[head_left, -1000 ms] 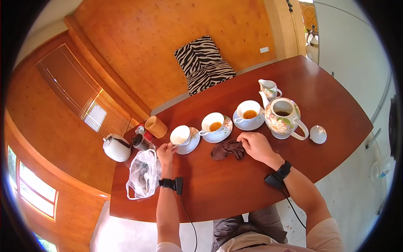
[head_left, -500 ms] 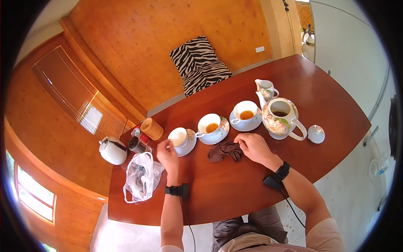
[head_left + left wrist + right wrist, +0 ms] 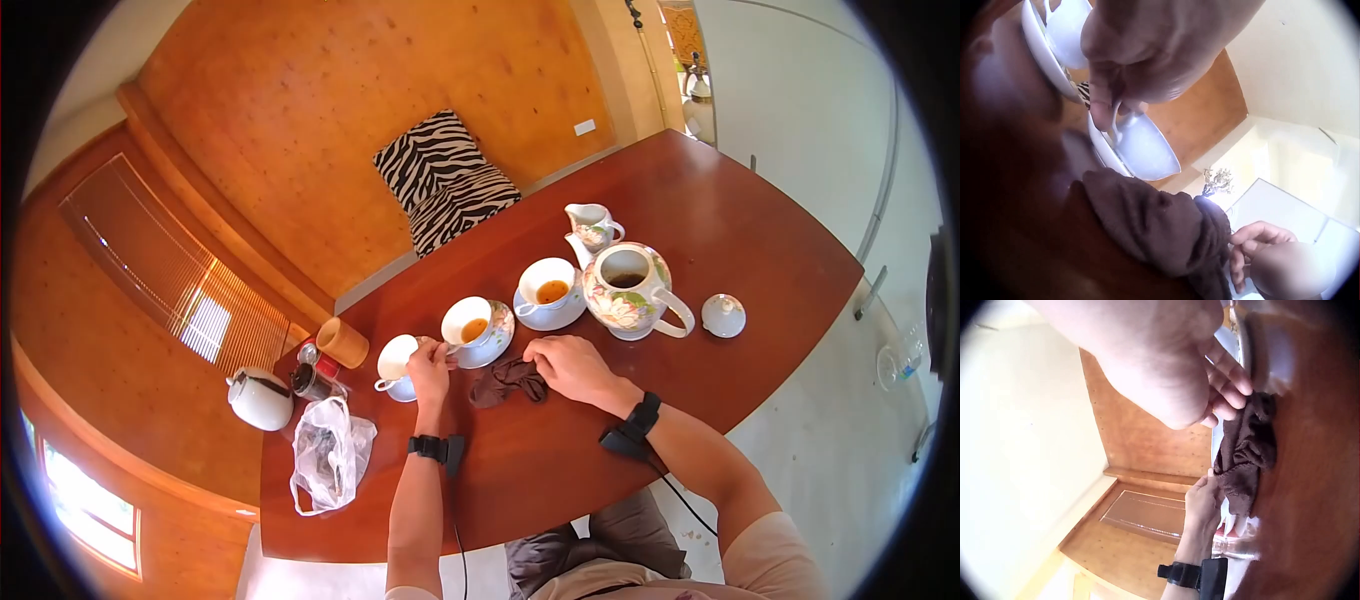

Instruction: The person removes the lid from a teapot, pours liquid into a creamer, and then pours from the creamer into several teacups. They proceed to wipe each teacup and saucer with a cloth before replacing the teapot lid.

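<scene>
Teacup (image 3: 467, 322) with tea sits on saucer, mid table (image 3: 760, 240), between two other cups. Head view: my left hand (image 3: 430, 368) at its handle; my right hand (image 3: 567, 365) rests on brown cloth (image 3: 508, 380) just beside it.
Left wrist view: thumb and finger pinch cup handle (image 3: 1116, 119).
Right wrist view: fingers (image 3: 1230, 384) curled onto cloth, grip probably loose; view blurred.

Cups (image 3: 468, 322) and teapot (image 3: 625, 290) crowd the table's (image 3: 560, 460) far side.
</scene>
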A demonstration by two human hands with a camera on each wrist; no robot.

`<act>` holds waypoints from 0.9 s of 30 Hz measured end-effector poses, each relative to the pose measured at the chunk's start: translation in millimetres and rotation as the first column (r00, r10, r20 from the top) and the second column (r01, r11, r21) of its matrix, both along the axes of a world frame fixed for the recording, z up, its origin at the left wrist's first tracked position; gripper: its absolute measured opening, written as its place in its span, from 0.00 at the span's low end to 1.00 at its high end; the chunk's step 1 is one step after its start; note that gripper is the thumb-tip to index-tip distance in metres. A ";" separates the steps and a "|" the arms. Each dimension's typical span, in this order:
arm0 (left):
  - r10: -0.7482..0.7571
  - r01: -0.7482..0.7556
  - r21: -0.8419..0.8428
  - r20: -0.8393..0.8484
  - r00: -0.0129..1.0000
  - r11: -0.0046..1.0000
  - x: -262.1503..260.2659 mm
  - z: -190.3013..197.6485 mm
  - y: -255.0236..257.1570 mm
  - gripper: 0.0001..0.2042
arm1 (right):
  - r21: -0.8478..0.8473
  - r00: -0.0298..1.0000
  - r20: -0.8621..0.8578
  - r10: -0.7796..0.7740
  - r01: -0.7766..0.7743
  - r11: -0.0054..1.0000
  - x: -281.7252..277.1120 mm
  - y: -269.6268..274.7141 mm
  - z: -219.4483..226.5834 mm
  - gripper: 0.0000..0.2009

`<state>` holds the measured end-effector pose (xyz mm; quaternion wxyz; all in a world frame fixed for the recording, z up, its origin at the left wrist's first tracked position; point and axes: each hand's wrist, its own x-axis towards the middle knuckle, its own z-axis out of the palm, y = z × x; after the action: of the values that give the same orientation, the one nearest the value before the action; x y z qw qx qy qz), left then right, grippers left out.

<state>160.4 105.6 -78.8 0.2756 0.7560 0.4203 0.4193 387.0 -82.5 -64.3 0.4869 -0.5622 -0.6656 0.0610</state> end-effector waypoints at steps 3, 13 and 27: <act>-0.012 0.014 -0.019 0.109 0.994 1.000 1.0 5.2 2.4 0.06 | -0.001 1.000 0.001 -0.016 0.016 1.000 0.1 -0.4 -2.1 0.05; -0.184 0.167 0.136 0.124 0.975 0.976 63.8 117.7 -56.2 0.06 | -0.026 1.000 -0.003 0.028 -0.028 0.999 -5.5 -0.2 -8.9 0.05; -0.288 0.304 0.432 -0.104 0.952 0.849 166.0 158.0 -117.8 0.04 | -0.041 0.999 -0.019 0.029 -0.030 0.999 -7.6 1.6 -11.0 0.05</act>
<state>326.4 -12.2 79.2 0.1501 0.8617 0.1969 0.4429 379.4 -80.9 -75.3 0.4805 -0.5618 -0.6678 0.0870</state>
